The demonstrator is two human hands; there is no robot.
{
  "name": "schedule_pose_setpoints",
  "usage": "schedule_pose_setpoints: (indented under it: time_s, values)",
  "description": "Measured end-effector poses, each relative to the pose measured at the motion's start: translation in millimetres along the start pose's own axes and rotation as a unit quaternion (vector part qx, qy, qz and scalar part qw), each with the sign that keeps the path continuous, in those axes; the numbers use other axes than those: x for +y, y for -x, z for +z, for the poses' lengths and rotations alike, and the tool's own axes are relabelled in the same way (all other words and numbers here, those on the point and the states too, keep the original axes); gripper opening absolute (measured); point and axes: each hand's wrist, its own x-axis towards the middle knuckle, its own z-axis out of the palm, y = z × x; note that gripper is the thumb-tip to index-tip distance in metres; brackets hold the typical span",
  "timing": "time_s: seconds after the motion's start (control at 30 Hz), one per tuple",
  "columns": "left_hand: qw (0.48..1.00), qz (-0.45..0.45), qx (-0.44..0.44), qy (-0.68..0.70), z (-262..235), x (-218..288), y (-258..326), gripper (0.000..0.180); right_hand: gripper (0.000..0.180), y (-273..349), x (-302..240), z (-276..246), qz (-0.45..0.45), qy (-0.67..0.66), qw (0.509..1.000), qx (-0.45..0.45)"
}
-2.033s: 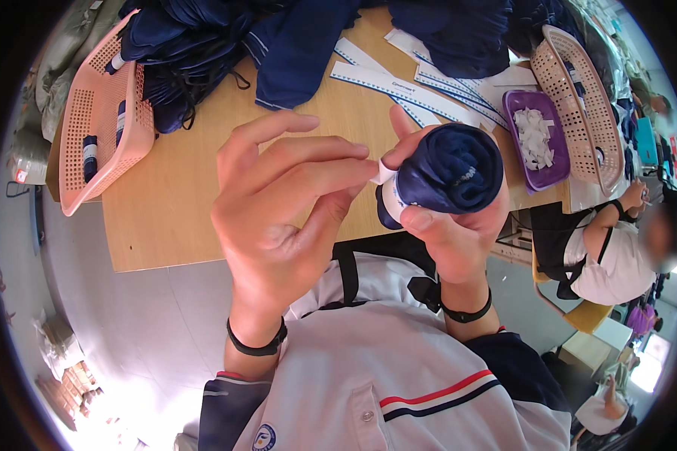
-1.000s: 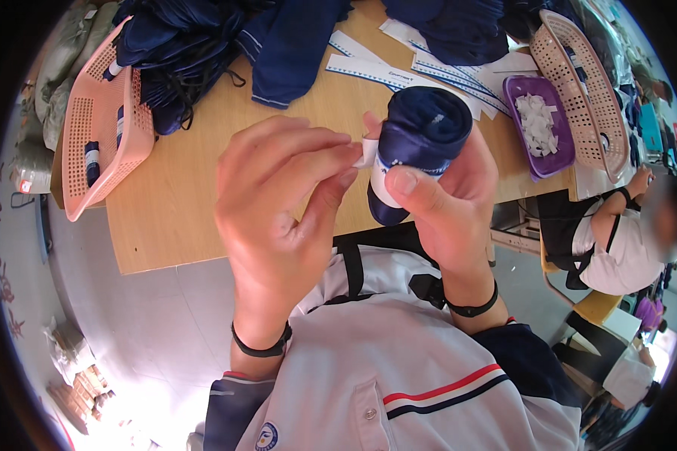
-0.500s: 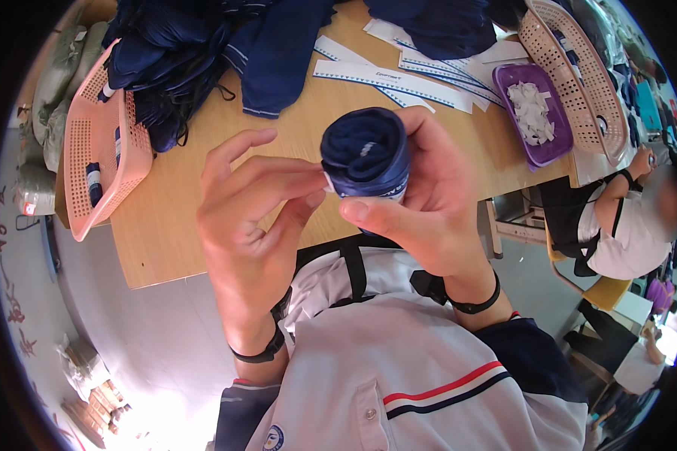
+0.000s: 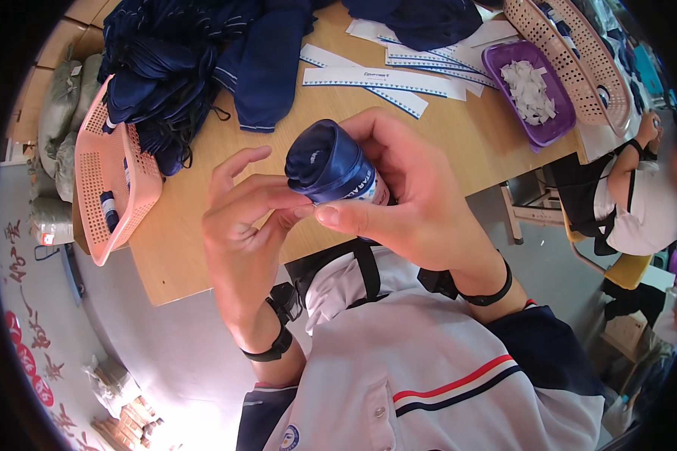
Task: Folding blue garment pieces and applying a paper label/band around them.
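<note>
A rolled bundle of navy fabric with a white paper band around it is held above the near edge of the wooden table. My right hand wraps around the roll from the right, thumb across its front. My left hand pinches the lower left edge of the roll and band with thumb and fingertips. Both wrists wear black bands.
A heap of navy garments lies at the far left, beside a pink basket. White paper strips, a purple tray of white scraps and a beige basket lie at the far right. Another person sits at right.
The roll has moved left and nearer, turning from end-on to tilted. My left hand went from spread fingers to pinching the roll's lower edge.
</note>
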Motion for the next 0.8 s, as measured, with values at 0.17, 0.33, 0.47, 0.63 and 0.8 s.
schedule_pose_setpoints:
  time_s: [0.17,0.33,0.47,0.63,0.8]
  values:
    - [1.0,0.019,-0.01,-0.008,-3.4,-3.5,-2.2,0.031,0.048,0.2,-4.9,3.4,0.018,-0.057,0.998,-0.013]
    - [0.999,0.024,-0.048,0.0,-7.5,-3.4,-3.0,0.03,0.049,3.7,-2.3,1.8,0.003,-0.013,1.0,-0.019]
    - [0.998,0.011,-0.063,-0.004,-13.9,1.4,-1.8,0.029,0.043,6.1,0.9,3.8,-0.045,0.001,0.999,-0.026]
    - [0.993,0.033,-0.104,-0.039,-18.1,5.6,-1.0,0.028,0.044,7.9,0.0,-0.8,-0.045,0.047,0.995,-0.075]
    - [0.996,0.024,0.064,0.055,8.3,8.0,10.2,0.011,0.06,-0.2,10.1,-9.2,0.005,-0.139,0.99,-0.025]
